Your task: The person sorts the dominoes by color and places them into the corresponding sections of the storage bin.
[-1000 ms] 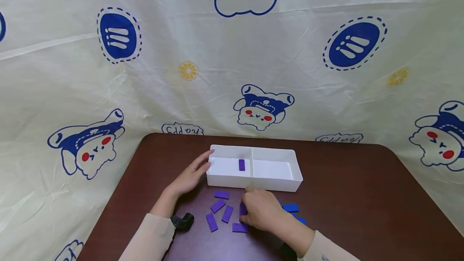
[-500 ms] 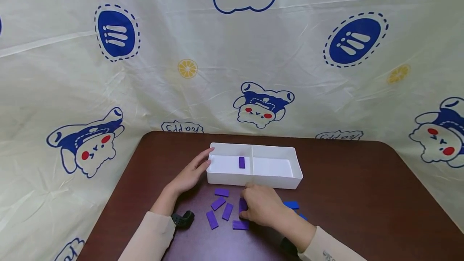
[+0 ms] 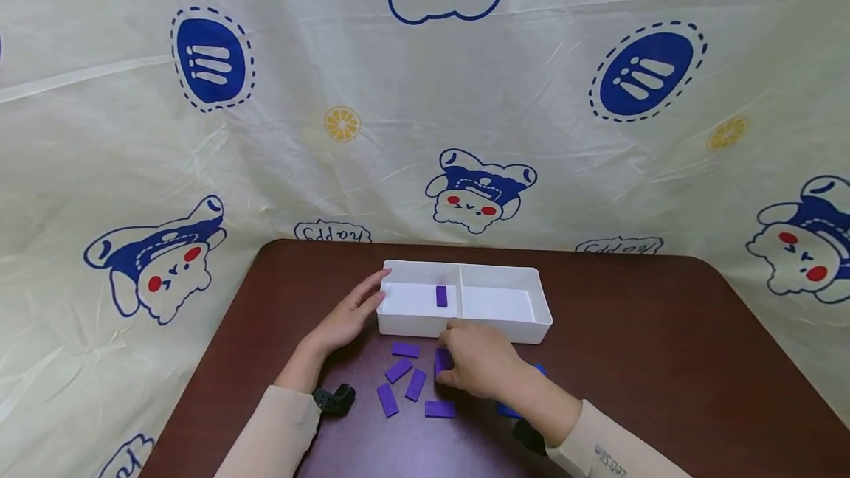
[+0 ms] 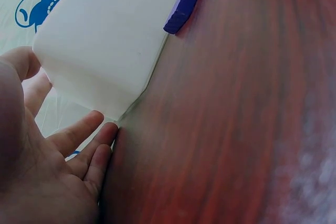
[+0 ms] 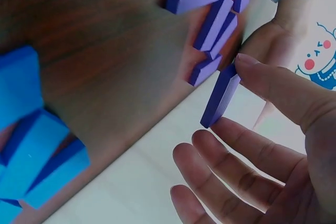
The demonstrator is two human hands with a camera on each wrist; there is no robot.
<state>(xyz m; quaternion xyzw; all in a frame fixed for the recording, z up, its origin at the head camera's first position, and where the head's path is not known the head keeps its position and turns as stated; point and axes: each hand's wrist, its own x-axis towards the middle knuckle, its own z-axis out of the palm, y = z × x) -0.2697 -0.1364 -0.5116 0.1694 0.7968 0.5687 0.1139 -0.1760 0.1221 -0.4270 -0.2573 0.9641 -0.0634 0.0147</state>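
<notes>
My right hand [image 3: 488,360] pinches a purple rectangular block [image 5: 219,98] endwise between thumb and index finger, just in front of the white two-compartment box [image 3: 412,326]. The other right fingers are loosely bent around nothing. With fingers extended, my left hand [image 3: 341,323] touches the left end of the box. A single purple block [image 3: 441,296] lies in the left compartment, close to the divider; the right compartment holds nothing. Several purple blocks lie between the hands, among them one purple block [image 3: 440,409] nearest the front.
Several blue blocks [image 5: 31,150] lie in a pile on the brown table [image 3: 651,360], mostly hidden under my right forearm in the head view. A dark band [image 3: 335,400] is on the left wrist. Behind the table hangs a printed white sheet [image 3: 279,153].
My right hand has lifted the pinched purple block slightly and moved toward the box's front wall. The left hand stays at the box end, and the loose purple blocks have not moved.
</notes>
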